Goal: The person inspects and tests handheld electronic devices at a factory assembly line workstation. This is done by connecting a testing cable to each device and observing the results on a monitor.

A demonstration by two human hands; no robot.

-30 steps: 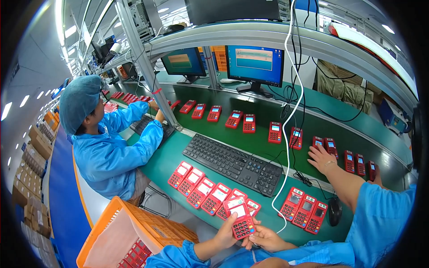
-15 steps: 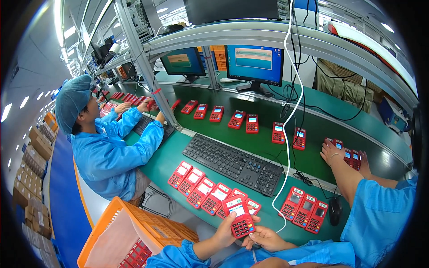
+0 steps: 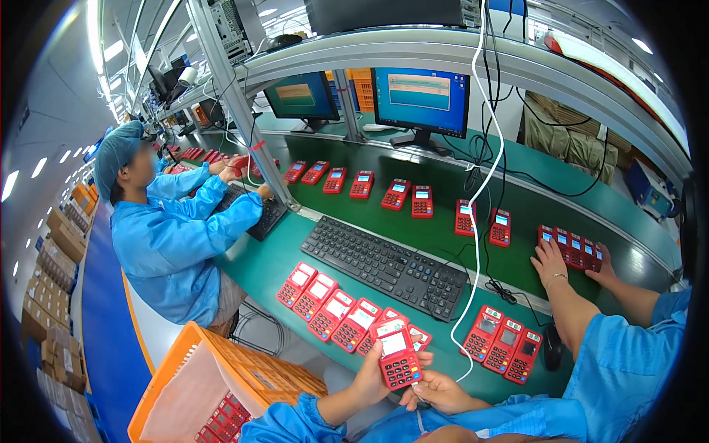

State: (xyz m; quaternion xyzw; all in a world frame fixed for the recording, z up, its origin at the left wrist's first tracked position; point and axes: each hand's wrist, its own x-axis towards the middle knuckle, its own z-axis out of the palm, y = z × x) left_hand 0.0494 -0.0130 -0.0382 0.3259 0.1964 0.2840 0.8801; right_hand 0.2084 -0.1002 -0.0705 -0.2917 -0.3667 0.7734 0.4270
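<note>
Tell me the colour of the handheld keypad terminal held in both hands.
Red, with a pale screen and white keys: the terminal, seen best in the head view, held in the left hand.

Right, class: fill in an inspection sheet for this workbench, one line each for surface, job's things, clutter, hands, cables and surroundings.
Surface: green bench, largely covered.
Job's things: red handheld terminal held up; row of red terminals lying before the black keyboard.
Clutter: three more terminals at right; orange crate below the bench edge.
Hands: left hand grips the terminal; right hand touches its lower end.
Cables: white cable hangs down to the bench; black cables beside the keyboard.
Surroundings: two monitors; co-workers in blue coats on both sides.
</note>
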